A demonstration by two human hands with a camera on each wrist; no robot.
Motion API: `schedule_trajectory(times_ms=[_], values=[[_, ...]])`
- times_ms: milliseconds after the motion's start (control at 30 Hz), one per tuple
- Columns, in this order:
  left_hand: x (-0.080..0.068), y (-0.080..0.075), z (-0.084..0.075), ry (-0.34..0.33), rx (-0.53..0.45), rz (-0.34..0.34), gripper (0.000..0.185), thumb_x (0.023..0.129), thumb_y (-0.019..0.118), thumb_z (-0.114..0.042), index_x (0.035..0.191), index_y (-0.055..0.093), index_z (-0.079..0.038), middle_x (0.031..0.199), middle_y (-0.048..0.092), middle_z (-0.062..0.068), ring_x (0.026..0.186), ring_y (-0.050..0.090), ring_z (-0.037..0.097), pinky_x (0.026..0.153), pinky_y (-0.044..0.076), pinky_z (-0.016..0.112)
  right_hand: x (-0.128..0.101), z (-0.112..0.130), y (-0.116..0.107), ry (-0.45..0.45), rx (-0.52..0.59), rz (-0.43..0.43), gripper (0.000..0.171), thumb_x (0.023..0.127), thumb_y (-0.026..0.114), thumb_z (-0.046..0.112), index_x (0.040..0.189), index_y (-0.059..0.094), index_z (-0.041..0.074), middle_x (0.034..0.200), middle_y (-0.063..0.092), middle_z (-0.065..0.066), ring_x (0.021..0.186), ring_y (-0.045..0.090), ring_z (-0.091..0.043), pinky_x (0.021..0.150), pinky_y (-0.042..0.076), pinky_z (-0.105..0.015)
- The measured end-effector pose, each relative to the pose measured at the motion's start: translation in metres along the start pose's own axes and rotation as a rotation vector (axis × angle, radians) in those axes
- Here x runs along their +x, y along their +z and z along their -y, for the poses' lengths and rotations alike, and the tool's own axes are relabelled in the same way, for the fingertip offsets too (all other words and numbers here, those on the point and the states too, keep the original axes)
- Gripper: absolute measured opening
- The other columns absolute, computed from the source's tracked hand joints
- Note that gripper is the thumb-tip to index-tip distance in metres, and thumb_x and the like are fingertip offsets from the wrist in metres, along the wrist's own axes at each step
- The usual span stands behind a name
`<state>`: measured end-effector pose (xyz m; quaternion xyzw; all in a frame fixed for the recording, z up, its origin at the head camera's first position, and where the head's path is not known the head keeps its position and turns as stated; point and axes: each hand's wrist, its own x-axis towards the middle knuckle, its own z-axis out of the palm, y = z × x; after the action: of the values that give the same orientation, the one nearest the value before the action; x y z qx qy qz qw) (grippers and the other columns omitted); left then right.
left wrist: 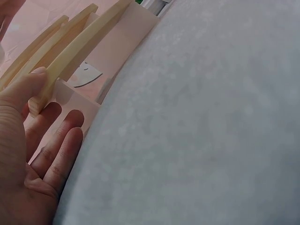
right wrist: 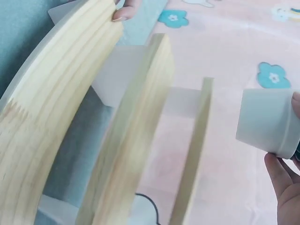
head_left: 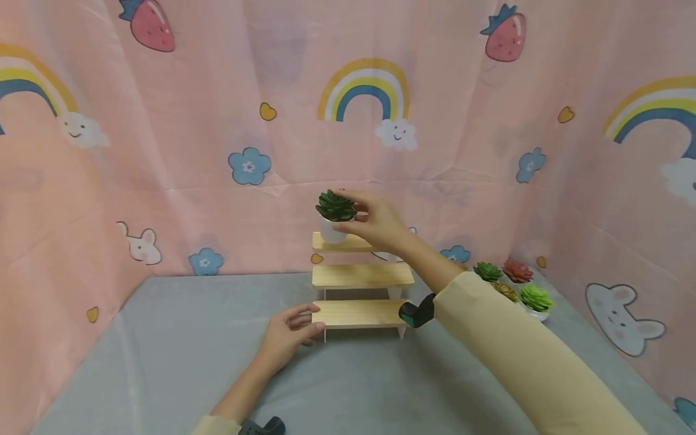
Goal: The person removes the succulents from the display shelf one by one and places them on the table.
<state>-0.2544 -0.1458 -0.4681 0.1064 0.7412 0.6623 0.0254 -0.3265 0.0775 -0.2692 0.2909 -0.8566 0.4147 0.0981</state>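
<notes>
My right hand (head_left: 380, 225) pinches a dark green artificial succulent in a white pot (head_left: 333, 229), thumb against the pot. The right wrist view has the pot (right wrist: 265, 119) apart from the top plank of a three-tier wooden display stand (head_left: 361, 313). Its pale planks step upward toward the back on whitish side panels. Down at the left end of the lowest plank, my left hand (head_left: 285, 334) grips the edge. In the left wrist view, the thumb of that hand (left wrist: 28, 154) lies over the plank (left wrist: 77, 49), with the index finger beneath.
Several other potted succulents stand together at the right of the grey tabletop (head_left: 206, 338), among them a red one (head_left: 518, 270) and a bright green one (head_left: 536, 297). Behind the stand hangs a pink printed curtain (head_left: 304, 72), which also runs along both sides.
</notes>
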Motion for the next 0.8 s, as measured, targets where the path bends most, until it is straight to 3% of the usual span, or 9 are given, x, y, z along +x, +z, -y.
schedule_trajectory(times_ms=[167,400,633,800], values=[[0.0,-0.001,-0.001,-0.004,0.015,0.004,0.042,0.085,0.082,-0.018,0.122,0.066,-0.005,0.115,0.074,0.021,0.089,0.075,0.017,0.067,0.062,0.029,-0.021,0.006,-0.02,-0.003,0.009,-0.026,0.067,0.089,0.079,0.016,0.149,0.051,0.019,0.157,0.046,-0.007,0.136,0.055,-0.036,0.106,0.054,-0.044],[0.0,0.0,-0.001,-0.017,0.013,0.005,0.043,0.085,0.082,-0.017,0.123,0.066,-0.004,0.118,0.073,0.022,0.089,0.075,0.017,0.067,0.062,0.029,-0.06,0.012,-0.047,0.004,0.037,-0.086,0.066,0.088,0.079,0.013,0.148,0.053,0.021,0.153,0.052,-0.006,0.133,0.059,-0.029,0.104,0.054,-0.04],[-0.002,0.0,-0.003,-0.024,0.026,-0.01,0.043,0.085,0.082,-0.018,0.123,0.067,-0.006,0.12,0.072,0.021,0.089,0.076,0.018,0.067,0.062,0.028,-0.112,0.008,-0.078,0.015,-0.041,-0.188,0.063,0.091,0.076,0.014,0.148,0.052,0.024,0.153,0.051,-0.007,0.136,0.056,-0.031,0.103,0.051,-0.037],[-0.003,0.001,-0.004,-0.027,0.034,-0.014,0.042,0.085,0.083,-0.019,0.122,0.067,-0.007,0.119,0.073,0.02,0.089,0.076,0.018,0.067,0.061,0.028,-0.15,0.003,-0.103,0.015,-0.124,-0.273,0.064,0.09,0.076,0.007,0.148,0.053,0.024,0.152,0.051,-0.003,0.128,0.058,-0.005,0.1,0.05,-0.014]])
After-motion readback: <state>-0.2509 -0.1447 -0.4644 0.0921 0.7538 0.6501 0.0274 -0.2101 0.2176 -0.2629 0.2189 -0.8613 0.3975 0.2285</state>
